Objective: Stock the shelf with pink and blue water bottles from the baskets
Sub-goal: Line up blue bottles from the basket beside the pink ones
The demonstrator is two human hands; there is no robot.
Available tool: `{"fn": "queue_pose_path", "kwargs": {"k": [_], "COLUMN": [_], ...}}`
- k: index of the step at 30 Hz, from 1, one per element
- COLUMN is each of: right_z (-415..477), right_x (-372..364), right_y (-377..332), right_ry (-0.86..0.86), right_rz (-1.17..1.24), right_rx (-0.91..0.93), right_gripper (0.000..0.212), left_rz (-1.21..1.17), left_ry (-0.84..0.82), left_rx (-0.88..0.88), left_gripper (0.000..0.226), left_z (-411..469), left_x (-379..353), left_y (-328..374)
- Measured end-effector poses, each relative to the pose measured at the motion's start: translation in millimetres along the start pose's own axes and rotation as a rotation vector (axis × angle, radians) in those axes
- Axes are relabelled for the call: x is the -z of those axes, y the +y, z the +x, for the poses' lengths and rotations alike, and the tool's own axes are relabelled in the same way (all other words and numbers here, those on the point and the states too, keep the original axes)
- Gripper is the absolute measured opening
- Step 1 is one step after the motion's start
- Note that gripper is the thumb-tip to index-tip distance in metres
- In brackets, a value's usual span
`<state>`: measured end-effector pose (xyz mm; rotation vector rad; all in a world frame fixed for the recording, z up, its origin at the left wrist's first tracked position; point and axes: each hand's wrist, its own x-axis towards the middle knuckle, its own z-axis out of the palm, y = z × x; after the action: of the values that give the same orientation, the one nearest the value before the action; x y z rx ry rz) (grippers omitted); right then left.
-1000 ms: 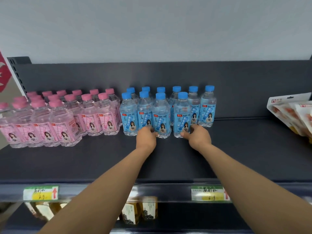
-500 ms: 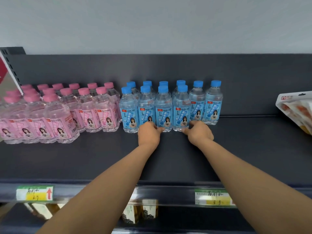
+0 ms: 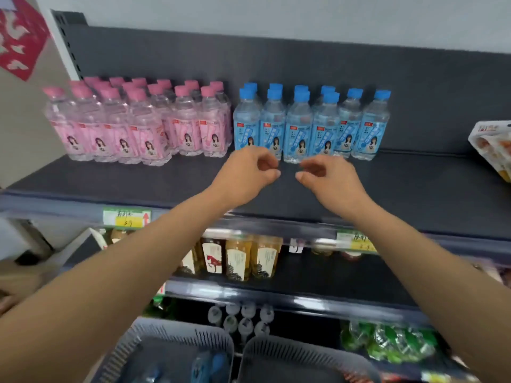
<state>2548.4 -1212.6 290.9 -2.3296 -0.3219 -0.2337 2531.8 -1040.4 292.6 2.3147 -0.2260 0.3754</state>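
Note:
Several pink-capped water bottles (image 3: 143,125) stand in rows at the left of the dark top shelf (image 3: 414,194). Several blue-capped bottles (image 3: 298,128) stand in rows right beside them. My left hand (image 3: 246,175) and my right hand (image 3: 329,178) hover just in front of the blue bottles, fingers loosely curled, holding nothing and touching no bottle. Two grey baskets sit at the bottom: the left basket (image 3: 177,335) holds blue-capped bottles (image 3: 210,363); what the right basket (image 3: 298,352) holds is blurred.
A snack packet (image 3: 495,145) lies at the shelf's right edge. Price tags (image 3: 127,218) hang on the shelf's front rail. The shelf below carries yellow drink bottles (image 3: 240,257); lower down are clear bottles (image 3: 243,317) and green packs (image 3: 392,344).
Both hands have come back off the front blue bottles toward me. The view has tilted down, now showing the lower shelves and the baskets.

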Motion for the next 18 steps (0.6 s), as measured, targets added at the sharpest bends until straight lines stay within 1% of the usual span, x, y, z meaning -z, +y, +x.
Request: {"fn": "queue_pose_path", "kwargs": {"k": [3,5,7,9,11,13,18], "right_z": [-43.4,-73.2,-100.2,-122.1,-138.5,-149.8,-179.9], "right_x": [-13.6,-33.3,-65.4,-106.3,-153.3,-200.0,-301.4], "right_y": [-30.7,-49.2,-60.8,-63.2,-59.8,-50.9,-9.4], "right_ry": [-0.014,-0.061,-0.148,-0.277,-0.449,-0.604,-0.832], "right_rz": [0.005,0.030,0.040,0.019,-0.023,-0.075,-0.195], "right_rx": [0.113,0.158,0.198,0.225,0.210,0.153,-0.004], "right_gripper": [0.025,0.021,0.018,0.018,0.021,0.024,0.024], "left_rz": [-0.004,0.028,0.056,0.073,0.123,0.162,0.156], "left_ry": [0.005,-0.005,-0.039,-0.093,-0.196,-0.292,-0.451], "left_rx": [0.004,0.040,0.114,0.203,0.316,0.451,0.679], "left_gripper": [0.010,0.007,0.005,0.005,0.011,0.015,0.017], "left_z": [-49.5,-83.9,-117.5,-148.5,-177.2,-204.8,-270.3], "left_x": [28.9,41.2,47.7,49.5,48.0,43.7,23.7], "left_y": [-16.7,-33.7,-59.0,-93.4,-132.2,-170.0,-248.9]}}
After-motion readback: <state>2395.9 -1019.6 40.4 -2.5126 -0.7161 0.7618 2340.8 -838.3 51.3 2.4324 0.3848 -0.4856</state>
